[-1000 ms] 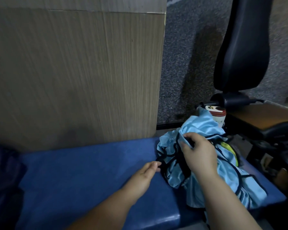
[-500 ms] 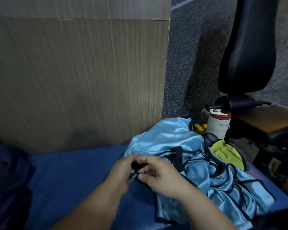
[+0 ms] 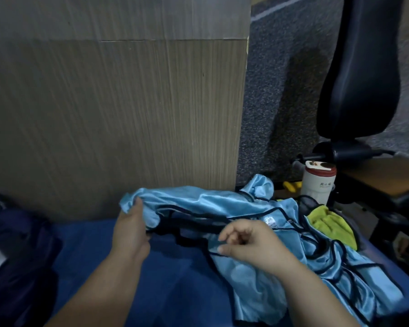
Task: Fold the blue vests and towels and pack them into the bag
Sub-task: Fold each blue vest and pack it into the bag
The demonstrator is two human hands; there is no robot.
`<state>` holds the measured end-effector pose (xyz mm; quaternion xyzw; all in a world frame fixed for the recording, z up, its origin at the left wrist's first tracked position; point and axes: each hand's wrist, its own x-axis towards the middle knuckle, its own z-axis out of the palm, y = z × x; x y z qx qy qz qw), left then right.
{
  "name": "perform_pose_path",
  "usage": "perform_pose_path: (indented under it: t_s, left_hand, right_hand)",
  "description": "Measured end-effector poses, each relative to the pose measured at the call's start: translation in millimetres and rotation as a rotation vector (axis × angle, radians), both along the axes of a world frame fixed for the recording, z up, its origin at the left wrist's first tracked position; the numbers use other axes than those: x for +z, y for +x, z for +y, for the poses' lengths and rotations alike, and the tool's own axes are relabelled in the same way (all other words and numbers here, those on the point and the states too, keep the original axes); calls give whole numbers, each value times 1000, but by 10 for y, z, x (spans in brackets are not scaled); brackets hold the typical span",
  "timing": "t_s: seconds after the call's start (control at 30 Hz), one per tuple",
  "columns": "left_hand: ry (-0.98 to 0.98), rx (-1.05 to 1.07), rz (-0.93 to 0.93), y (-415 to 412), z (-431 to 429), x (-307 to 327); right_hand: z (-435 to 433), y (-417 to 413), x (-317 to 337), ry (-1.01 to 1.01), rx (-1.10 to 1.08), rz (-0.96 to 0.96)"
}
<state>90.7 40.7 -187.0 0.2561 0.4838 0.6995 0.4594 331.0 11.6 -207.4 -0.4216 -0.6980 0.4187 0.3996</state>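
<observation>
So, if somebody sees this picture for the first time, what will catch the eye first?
First comes the shiny blue vest in the middle, over the blue bench. The left hand grips one end of it and the right hand pinches its dark edge. To the right lies a yellow-green towel, with a white flask standing behind it.

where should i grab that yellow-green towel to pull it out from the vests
Pinch the yellow-green towel by its bunched, bare upper fold, coming from above on the right. Its left and lower edges seem tucked under the blue vests, and the white bottle stands close behind, so those sides are likely blocked.
</observation>
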Motion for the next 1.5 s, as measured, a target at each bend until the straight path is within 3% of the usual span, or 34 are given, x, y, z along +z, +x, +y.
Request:
perform_pose_path:
  t_s: [0.1, 0.3, 0.43, 0.57, 0.67, 0.77, 0.83, 0.9, 0.97, 1.03, 1.13, 1.2, 1.27, 1.37, 1.4, 1.43, 1.5]
  left_hand:
    - [36, 155, -15, -206, 31, 66]
    - [62, 411, -65, -562, 67, 31]
    - [47, 409, 157, -538, -26, -46]
    - [-96, 95, 481, -474, -109, -228]
    - [-252, -124, 967, -347, -160, -366]
    - [-316, -412, 1430, -176, -197, -578]
    - [-317, -550, 1578, -128, -229, -728]
    - [-294, -540, 1647, -118, -252, -808]
    - [-263, -393, 1631, -176, -224, -799]
    - [-322, -221, 1513, -308, -197, -767]
    - [-432, 51, 1482, -622, -130, -796]
    - [-508, 144, 1473, -805, -114, -847]
    - [-452, 106, 1328, -899, -115, -891]
    - [-226, -77, 877, -842, -144, -776]
    - [-184, -136, 811, -769, -146, -745]
    - [-175, -202, 825, -688, -136, -725]
    - [-290, -306, 1082, -567, -183, -716]
  right_hand:
    - [-1, 112, -18, -18, 23, -185]
    - [80, 174, -47, 155, -474, -360]
    - [80, 197, -83, -107, -458, -753]
    - [101, 135, -96, -261, -401, -502]
    - [83, 58, -73, -230, -382, -213]
    - [71, 11, -52, -309, -188, 87]
    - [71, 22, -54, -380, 11, 236]
    - [66, 39, -57, -390, 162, 299]
    - [55, 30, -50, -345, 167, 325]
    - [88, 23, -75, -256, -16, 307]
    - [171, 59, -148, -33, -379, 6]
    - [205, 78, -210, 32, -406, -178]
    - [223, 68, -281, 64, -325, -350]
    - [209, -35, -356, 38, -157, -559]
    - [193, -80, -373, -7, -104, -586]
    - [183, -124, -398, -44, -57, -617]
    - [178, -196, -436, -92, -8, -741]
